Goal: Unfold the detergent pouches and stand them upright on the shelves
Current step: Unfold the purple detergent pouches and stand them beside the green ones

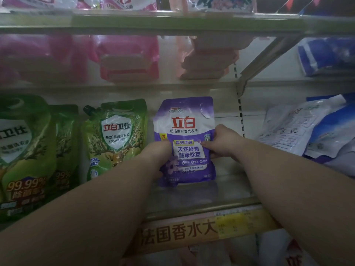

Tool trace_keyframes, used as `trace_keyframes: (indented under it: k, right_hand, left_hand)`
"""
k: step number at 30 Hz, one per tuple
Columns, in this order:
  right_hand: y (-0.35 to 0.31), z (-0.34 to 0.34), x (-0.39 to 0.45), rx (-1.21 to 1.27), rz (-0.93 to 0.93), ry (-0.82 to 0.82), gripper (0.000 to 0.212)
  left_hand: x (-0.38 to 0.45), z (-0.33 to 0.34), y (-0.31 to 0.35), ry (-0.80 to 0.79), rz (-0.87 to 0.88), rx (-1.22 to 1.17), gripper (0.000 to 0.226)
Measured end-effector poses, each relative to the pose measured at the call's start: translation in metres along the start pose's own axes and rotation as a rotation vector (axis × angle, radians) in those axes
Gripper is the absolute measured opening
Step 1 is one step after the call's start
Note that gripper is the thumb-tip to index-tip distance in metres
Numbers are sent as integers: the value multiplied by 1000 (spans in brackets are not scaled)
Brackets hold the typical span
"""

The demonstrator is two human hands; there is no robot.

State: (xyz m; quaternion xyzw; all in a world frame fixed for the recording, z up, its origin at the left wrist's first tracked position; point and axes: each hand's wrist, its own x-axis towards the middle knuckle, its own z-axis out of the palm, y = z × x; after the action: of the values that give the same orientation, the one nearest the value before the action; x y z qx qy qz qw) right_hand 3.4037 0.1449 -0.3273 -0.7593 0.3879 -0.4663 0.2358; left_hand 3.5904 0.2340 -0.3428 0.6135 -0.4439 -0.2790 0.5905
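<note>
On the shelf (201, 191), the purple detergent pouch (185, 131) serves as the marker for everything else. Left of it, just beside its edge, stands a green pouch (115, 139) with a dark spout, and farther left two more green ones, all upright. The left hand (159, 154) pinches the purple pouch's left side at mid-height; the right hand (223, 141) curls round its right edge at about the same level. The pouch stands unfolded, its base on the shelf board. Right of it, well apart, white and blue pouches (303, 127) lie slumped in a heap. This looks like the settling step: next the hands need to let go gently, checking that it does not tip, then fetch one from the heap.
</note>
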Motion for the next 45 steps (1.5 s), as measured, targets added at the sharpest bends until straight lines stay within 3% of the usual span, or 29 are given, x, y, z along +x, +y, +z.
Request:
trace_keyframes:
  k: [4, 10, 17, 20, 23, 31, 36, 41, 45]
  right_hand:
    - [-3, 2, 0, -28, -7, 22, 29]
    - [-4, 5, 3, -40, 14, 40, 35]
    - [-1, 3, 3, 45, 105, 24, 44]
    - [-2, 2, 1, -25, 110, 24, 43]
    - [-3, 1, -1, -52, 116, 37, 42]
    - [-18, -2, -12, -183, 168, 59, 54]
    - [-27, -9, -32, -237, 177, 101, 57]
    - [-30, -12, -51, -222, 147, 110, 55]
    - [-26, -27, -68, -228, 125, 176, 40]
  left_hand:
    - [-3, 1, -3, -82, 8, 38, 60]
    - [3, 3, -11, -19, 62, 155, 27]
    - [5, 9, -7, 35, 120, 437, 46]
    - [-3, 15, -2, 56, 130, 595, 46]
    - [-5, 15, 0, 101, 131, 627, 62]
    - [-46, 18, 24, 51, 191, 821, 30]
    - [-69, 20, 33, 102, 256, 687, 33]
    - [-84, 32, 23, 131, 339, 501, 59]
    - [-95, 53, 23, 142, 435, 457, 51]
